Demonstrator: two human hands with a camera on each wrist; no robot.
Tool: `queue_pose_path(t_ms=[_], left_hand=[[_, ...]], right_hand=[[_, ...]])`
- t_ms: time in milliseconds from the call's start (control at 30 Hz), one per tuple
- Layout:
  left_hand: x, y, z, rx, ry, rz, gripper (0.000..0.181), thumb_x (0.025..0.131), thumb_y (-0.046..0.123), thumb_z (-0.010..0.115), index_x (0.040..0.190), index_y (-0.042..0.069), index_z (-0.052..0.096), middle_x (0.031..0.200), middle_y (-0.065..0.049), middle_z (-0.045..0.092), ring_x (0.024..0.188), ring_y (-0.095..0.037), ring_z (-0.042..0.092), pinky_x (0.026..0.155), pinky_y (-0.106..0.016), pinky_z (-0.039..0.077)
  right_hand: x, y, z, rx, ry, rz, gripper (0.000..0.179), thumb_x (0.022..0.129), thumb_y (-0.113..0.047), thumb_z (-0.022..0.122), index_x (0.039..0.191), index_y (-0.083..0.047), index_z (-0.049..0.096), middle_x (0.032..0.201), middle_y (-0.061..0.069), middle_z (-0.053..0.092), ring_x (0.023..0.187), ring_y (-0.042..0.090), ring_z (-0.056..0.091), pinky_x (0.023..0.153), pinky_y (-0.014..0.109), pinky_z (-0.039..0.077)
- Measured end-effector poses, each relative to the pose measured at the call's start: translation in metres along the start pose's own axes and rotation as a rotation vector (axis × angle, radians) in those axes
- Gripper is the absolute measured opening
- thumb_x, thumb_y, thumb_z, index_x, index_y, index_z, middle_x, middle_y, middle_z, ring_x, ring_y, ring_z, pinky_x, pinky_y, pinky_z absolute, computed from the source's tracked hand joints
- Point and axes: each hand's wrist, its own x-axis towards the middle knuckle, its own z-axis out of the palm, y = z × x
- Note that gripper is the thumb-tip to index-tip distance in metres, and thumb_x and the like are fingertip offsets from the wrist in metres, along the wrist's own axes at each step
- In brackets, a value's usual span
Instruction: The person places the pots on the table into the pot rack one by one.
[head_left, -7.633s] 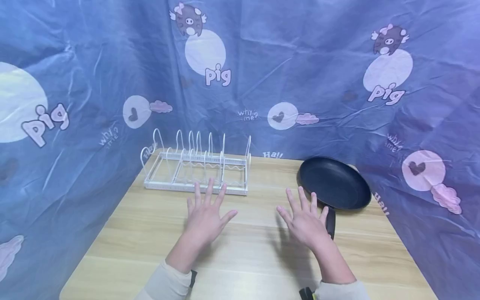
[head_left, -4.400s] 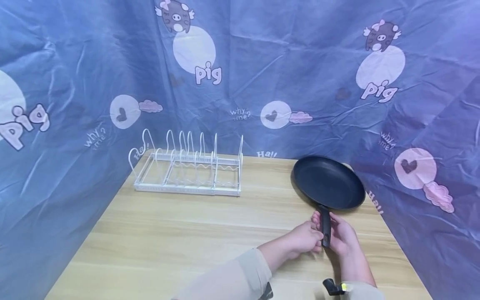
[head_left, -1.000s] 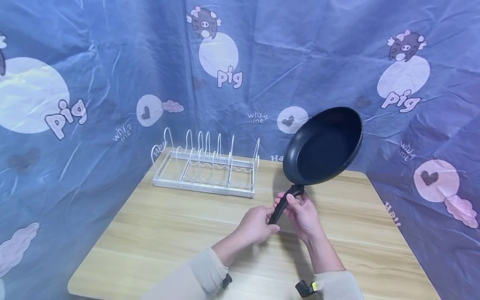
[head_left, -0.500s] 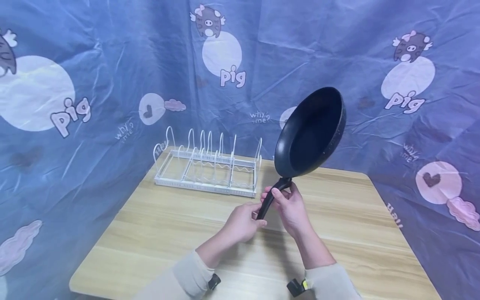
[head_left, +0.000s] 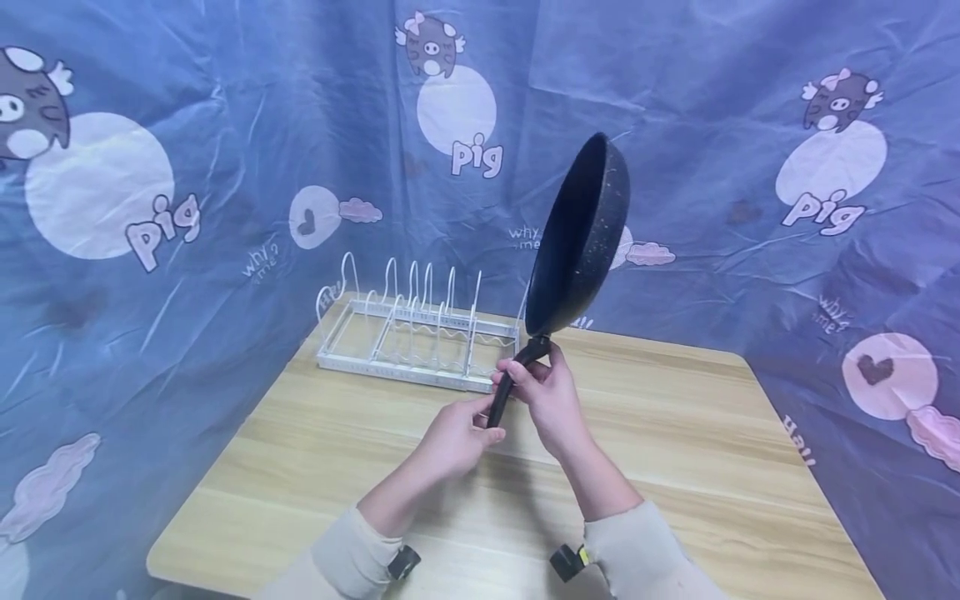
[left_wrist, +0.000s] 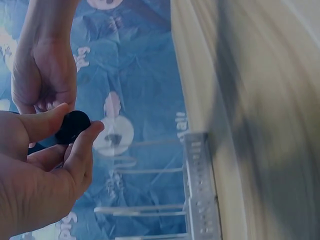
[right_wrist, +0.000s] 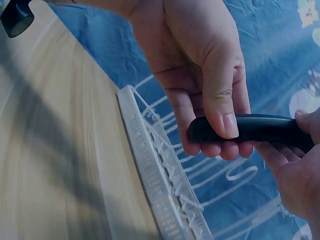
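A black frying pan (head_left: 581, 250) is held up above the table in the head view, tilted almost on edge, its speckled outside facing right. My left hand (head_left: 452, 437) pinches the butt end of its handle (right_wrist: 265, 129) between thumb and fingers. Farther up, near the pan body, my right hand (head_left: 551, 404) grips the same handle, thumb on top. Just left of and behind the pan stands a white wire dish rack (head_left: 397, 372) with upright loops. The pan and right hand hide part of the rack's right end. In the left wrist view the handle end (left_wrist: 75, 126) shows between my fingers.
The rack stands on a wooden table (head_left: 675, 467) near its back left. A blue printed cloth (head_left: 675, 125) hangs behind the table and along both sides. Small black devices (head_left: 405, 564) sit at both wrists.
Both hands rested spread above the table, then took the pan's handle and lifted it. Over the last second the pan has moved left and up toward the rack and turned more on edge.
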Motion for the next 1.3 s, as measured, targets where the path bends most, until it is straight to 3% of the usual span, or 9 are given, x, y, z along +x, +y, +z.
queue_pose_path(t_ms=[267, 533, 733, 967, 1300], left_hand=[[-0.010, -0.010, -0.030, -0.016, 0.065, -0.020, 0.052, 0.095, 0.008, 0.080, 0.145, 0.004, 0.068, 0.124, -0.017, 0.079, 0.110, -0.031, 0.079, 0.093, -0.046, 0.065], [-0.026, -0.020, -0.056, -0.035, 0.082, -0.048, 0.050, 0.097, 0.007, 0.078, 0.145, 0.001, 0.066, 0.122, -0.016, 0.080, 0.112, -0.031, 0.079, 0.102, -0.052, 0.062], [-0.037, -0.034, -0.071, -0.057, 0.073, -0.098, 0.046, 0.098, 0.004, 0.075, 0.144, -0.001, 0.067, 0.131, -0.020, 0.077, 0.121, -0.037, 0.076, 0.112, -0.056, 0.057], [-0.044, -0.047, -0.078, -0.093, 0.011, -0.114, 0.047, 0.100, 0.005, 0.072, 0.145, -0.005, 0.064, 0.135, -0.024, 0.075, 0.127, -0.039, 0.073, 0.112, -0.055, 0.057], [-0.053, -0.063, -0.083, -0.093, -0.058, -0.099, 0.044, 0.100, 0.009, 0.073, 0.141, -0.005, 0.066, 0.134, -0.027, 0.074, 0.123, -0.039, 0.075, 0.111, -0.057, 0.058]], right_hand=[[0.009, -0.004, 0.037, -0.059, -0.058, -0.001, 0.049, 0.105, -0.004, 0.069, 0.146, -0.010, 0.043, 0.118, 0.038, 0.074, 0.088, 0.018, 0.081, 0.092, 0.040, 0.069], [0.013, 0.000, 0.070, -0.107, -0.090, -0.005, 0.047, 0.103, -0.002, 0.070, 0.142, -0.007, 0.044, 0.108, 0.032, 0.077, 0.086, 0.018, 0.081, 0.096, 0.047, 0.068], [0.014, 0.010, 0.091, -0.153, -0.137, 0.030, 0.052, 0.103, -0.004, 0.071, 0.146, -0.005, 0.041, 0.107, 0.030, 0.077, 0.091, 0.029, 0.083, 0.094, 0.041, 0.068], [0.014, 0.023, 0.099, -0.176, -0.140, 0.068, 0.058, 0.103, -0.005, 0.072, 0.151, -0.003, 0.039, 0.106, 0.030, 0.079, 0.095, 0.040, 0.083, 0.094, 0.040, 0.068], [0.012, 0.043, 0.104, -0.144, -0.129, 0.145, 0.051, 0.103, -0.006, 0.072, 0.143, 0.000, 0.042, 0.109, 0.030, 0.077, 0.093, 0.034, 0.083, 0.092, 0.042, 0.069]])
